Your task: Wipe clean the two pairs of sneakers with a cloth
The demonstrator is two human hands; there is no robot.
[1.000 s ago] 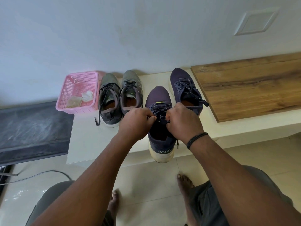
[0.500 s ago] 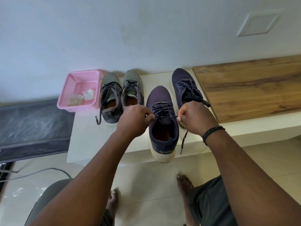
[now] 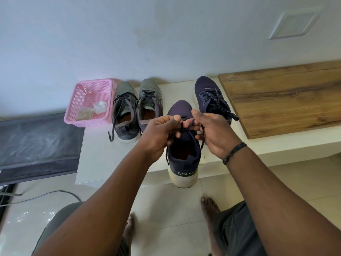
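While the left hand (image 3: 158, 133) and right hand (image 3: 214, 132) each pinched a lace (image 3: 186, 126) above the near navy sneaker (image 3: 184, 156) overhanging the ledge (image 3: 96, 154), its mate (image 3: 212, 98), the grey pair (image 3: 137, 109) and the pink basket (image 3: 88, 102) with cloths (image 3: 99, 107) sat behind.

A plain pale wall (image 3: 147, 34) fills the upper part of the view, with a white square plate (image 3: 295, 24) set into it at the upper right. Below runs a low white bench (image 3: 96, 154). A wood-grain board (image 3: 286, 97) lies on the bench's right part, against the wall. Left of the bench sits a dark, dusty slab (image 3: 36, 141). The floor (image 3: 166, 209) is glossy pale tile, and a grey cable (image 3: 46, 195) curves across it at the lower left. The light is soft and even.
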